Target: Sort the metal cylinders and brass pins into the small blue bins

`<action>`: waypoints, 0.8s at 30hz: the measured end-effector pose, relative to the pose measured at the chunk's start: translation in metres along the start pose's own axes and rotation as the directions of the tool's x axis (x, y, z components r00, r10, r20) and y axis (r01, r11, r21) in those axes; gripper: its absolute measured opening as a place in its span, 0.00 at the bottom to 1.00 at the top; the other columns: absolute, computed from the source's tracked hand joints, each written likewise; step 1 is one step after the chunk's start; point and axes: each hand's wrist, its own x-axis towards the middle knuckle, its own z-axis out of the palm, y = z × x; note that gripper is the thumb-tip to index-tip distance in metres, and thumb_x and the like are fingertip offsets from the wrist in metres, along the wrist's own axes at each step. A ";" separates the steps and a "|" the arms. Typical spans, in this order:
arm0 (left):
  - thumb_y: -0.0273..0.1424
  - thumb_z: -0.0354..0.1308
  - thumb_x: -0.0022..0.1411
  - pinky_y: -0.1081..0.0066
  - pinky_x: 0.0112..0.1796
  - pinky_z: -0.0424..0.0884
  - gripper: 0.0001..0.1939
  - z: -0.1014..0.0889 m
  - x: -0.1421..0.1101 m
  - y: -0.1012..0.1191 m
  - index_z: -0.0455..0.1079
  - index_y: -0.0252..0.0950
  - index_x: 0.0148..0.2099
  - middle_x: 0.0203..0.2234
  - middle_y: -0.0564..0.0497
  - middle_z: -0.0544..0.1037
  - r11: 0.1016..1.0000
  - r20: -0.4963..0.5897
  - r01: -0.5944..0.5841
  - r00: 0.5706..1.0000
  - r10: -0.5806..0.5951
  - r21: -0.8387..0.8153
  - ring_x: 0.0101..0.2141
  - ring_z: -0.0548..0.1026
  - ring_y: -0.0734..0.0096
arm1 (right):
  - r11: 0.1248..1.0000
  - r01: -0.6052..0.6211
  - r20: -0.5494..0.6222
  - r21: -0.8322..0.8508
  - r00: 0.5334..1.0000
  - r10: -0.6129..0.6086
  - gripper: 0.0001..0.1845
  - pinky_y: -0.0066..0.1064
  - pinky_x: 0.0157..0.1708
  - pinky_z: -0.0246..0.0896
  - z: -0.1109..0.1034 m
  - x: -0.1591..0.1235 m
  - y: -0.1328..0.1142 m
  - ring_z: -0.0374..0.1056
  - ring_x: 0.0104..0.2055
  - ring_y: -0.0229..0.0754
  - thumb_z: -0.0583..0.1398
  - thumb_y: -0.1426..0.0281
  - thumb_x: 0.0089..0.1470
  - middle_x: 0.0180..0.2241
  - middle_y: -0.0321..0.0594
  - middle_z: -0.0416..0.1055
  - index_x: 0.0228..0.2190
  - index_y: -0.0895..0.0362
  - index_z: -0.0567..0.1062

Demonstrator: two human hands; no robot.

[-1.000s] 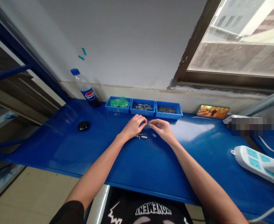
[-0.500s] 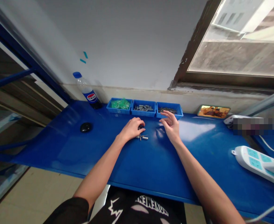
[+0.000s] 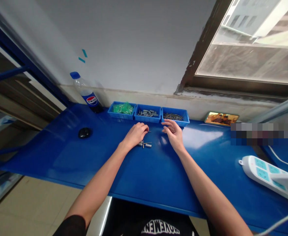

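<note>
My left hand (image 3: 137,133) is closed in a pinch above the blue table. A thin metal pin (image 3: 149,131) sticks out past its fingertips. Just below that hand lie a short grey metal cylinder (image 3: 148,146) and a thin pin (image 3: 147,143), with a few more small pieces partly hidden by the hand. My right hand (image 3: 174,134) hovers in front of the right-hand blue bin (image 3: 183,123), fingers curved and apart, with nothing visible in them. That bin holds many thin metal pins (image 3: 172,116).
The middle bin (image 3: 147,119) holds grey cylinders, and the left bin (image 3: 120,115) green plastic packets. A cola bottle (image 3: 91,98) stands at the back left, near a black mouse (image 3: 84,132). Rightward are a propped phone (image 3: 222,118) and a white power strip (image 3: 269,175).
My left hand has lifted slightly off the small pieces, and a thin pin now shows at its fingertips. The right hand keeps nearly the same pose. The whole view has shifted a little.
</note>
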 end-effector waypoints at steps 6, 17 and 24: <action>0.28 0.60 0.68 0.67 0.44 0.74 0.05 -0.001 0.002 0.017 0.74 0.37 0.47 0.38 0.49 0.80 0.943 -0.187 -0.056 0.982 -0.007 -0.327 0.38 0.79 0.66 | 0.993 0.033 0.066 -0.115 0.998 -0.025 0.18 0.38 0.40 0.74 0.002 -0.005 -0.006 0.77 0.34 0.44 0.64 0.59 0.60 0.35 0.40 0.81 0.49 0.52 0.78; 0.29 0.64 0.65 0.69 0.44 0.75 0.07 -0.003 0.000 0.026 0.77 0.37 0.46 0.39 0.50 0.82 0.916 -0.228 -0.121 0.973 0.033 -0.382 0.39 0.80 0.68 | 0.990 -0.128 0.115 0.050 0.986 0.122 0.17 0.38 0.36 0.74 0.004 0.000 -0.009 0.77 0.29 0.45 0.71 0.53 0.50 0.29 0.41 0.82 0.32 0.54 0.83; 0.41 0.68 0.61 0.59 0.50 0.74 0.18 -0.035 -0.013 0.003 0.78 0.40 0.51 0.47 0.44 0.79 0.998 -0.016 0.023 1.000 -0.022 0.052 0.48 0.77 0.53 | 0.997 0.054 -0.191 0.051 0.981 -0.043 0.24 0.42 0.42 0.76 -0.005 0.006 -0.007 0.79 0.42 0.48 0.63 0.56 0.59 0.54 0.50 0.80 0.53 0.53 0.78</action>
